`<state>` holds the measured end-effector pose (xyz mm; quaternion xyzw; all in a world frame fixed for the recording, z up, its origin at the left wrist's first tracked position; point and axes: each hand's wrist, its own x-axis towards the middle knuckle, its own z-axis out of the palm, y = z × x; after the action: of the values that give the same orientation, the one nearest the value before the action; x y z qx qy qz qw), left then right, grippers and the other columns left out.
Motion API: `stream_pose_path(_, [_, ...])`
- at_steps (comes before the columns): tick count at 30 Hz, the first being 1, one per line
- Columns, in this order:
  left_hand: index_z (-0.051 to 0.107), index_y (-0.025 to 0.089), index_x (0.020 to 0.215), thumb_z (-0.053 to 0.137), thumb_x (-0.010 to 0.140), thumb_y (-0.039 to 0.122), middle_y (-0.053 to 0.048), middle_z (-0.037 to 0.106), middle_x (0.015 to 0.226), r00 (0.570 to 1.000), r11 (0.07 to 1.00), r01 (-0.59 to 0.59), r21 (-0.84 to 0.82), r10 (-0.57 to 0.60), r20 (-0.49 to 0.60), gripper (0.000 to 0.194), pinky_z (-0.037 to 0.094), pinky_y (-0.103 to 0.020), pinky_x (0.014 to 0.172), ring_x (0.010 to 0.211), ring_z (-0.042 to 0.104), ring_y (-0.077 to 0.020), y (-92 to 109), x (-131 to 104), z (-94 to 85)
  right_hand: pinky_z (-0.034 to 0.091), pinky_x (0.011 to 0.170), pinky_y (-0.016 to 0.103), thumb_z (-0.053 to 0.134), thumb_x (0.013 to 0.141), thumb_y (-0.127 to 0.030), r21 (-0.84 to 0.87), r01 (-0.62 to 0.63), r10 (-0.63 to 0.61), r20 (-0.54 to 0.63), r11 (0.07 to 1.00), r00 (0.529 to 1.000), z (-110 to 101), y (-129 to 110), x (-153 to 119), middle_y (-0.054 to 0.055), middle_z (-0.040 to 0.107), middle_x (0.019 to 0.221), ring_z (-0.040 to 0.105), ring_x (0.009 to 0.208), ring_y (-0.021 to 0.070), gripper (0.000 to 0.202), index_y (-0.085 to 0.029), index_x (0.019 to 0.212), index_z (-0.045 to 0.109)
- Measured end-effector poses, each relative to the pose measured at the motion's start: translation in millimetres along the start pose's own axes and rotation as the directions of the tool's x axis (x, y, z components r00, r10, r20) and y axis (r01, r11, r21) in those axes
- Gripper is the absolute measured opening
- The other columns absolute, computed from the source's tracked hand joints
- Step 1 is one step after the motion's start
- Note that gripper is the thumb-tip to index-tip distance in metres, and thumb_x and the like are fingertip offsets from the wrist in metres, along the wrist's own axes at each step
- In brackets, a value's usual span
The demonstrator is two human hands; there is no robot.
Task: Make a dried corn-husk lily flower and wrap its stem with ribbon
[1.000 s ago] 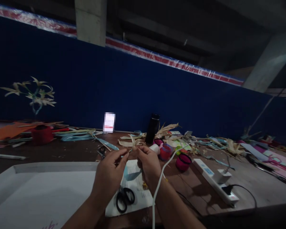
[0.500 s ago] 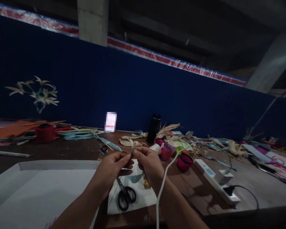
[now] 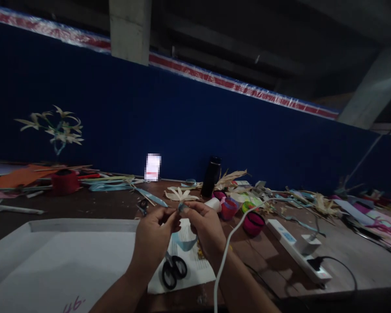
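My left hand and my right hand meet above the table, fingertips pinched together. Between them is the base of a pale flower that looks made of dried husk, petals spread upward. Light blue shows at the flower's base, under my right thumb. A light blue strip hangs in a loop below my fingers; whether it joins the wrapped base is hidden. Under my hands lies a printed sheet with black-handled scissors on it. A small yellow item is partly covered by my right wrist.
A large white tray stands at left. A white cable crosses in front of my right forearm, near a power strip. Beyond are a dark bottle, pink cups, a lit phone and a finished flower spray.
The flower's petals now stand more openly spread above my fingertips, and blue shows at its base. My left hand's lower fingers have curled in. The view has shifted slightly.
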<state>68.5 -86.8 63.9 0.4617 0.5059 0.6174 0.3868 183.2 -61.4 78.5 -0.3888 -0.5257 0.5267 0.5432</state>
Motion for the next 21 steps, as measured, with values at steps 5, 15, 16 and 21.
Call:
stream_pose_path(5, [0.067,0.019,0.082,0.059,0.074,0.037,-0.001,0.069,0.072,0.978,0.961,-0.167,0.218,0.189,-0.084,0.021,0.054,-0.028,0.058,0.063,0.067,-0.0184,-9.4,-0.7,1.1,0.031,0.043,0.021,0.070,0.063,-0.030,-0.093,0.033,-0.036,-0.022,0.995,0.999,2.2,1.3,0.8,-0.001,0.062,0.061,0.043,0.047,0.0081,0.022,-0.017,0.080,0.071])
stream_pose_path(15, [0.066,0.021,0.079,0.054,0.079,0.035,-0.003,0.069,0.074,0.889,0.844,-0.364,0.395,0.441,-0.123,0.018,0.051,-0.027,0.056,0.064,0.065,-0.0179,-19.2,-5.1,0.0,0.039,0.053,0.023,0.070,0.064,-0.031,-0.120,0.067,-0.076,-0.072,0.991,0.994,7.6,5.8,0.7,0.003,0.067,0.071,0.052,0.060,0.0128,0.020,-0.017,0.077,0.071])
stream_pose_path(16, [0.066,0.020,0.080,0.055,0.078,0.035,-0.003,0.069,0.074,0.887,0.842,-0.366,0.397,0.445,-0.126,0.018,0.051,-0.027,0.057,0.064,0.065,-0.0179,-19.7,-5.1,-0.2,0.036,0.049,0.022,0.069,0.066,-0.032,-0.132,0.070,-0.078,-0.060,0.989,0.995,6.6,6.4,0.4,0.002,0.067,0.071,0.049,0.056,0.0115,0.020,-0.017,0.079,0.072])
stream_pose_path(21, [0.064,0.019,0.081,0.057,0.078,0.034,-0.003,0.067,0.078,0.887,0.841,-0.348,0.415,0.439,-0.146,0.017,0.051,-0.028,0.062,0.070,0.065,-0.0183,-19.2,-5.3,-0.2,0.024,0.040,0.021,0.066,0.069,-0.030,-0.101,0.059,-0.063,-0.035,0.993,0.997,5.0,6.9,-1.1,0.000,0.062,0.065,0.034,0.045,0.0067,0.018,-0.019,0.082,0.072])
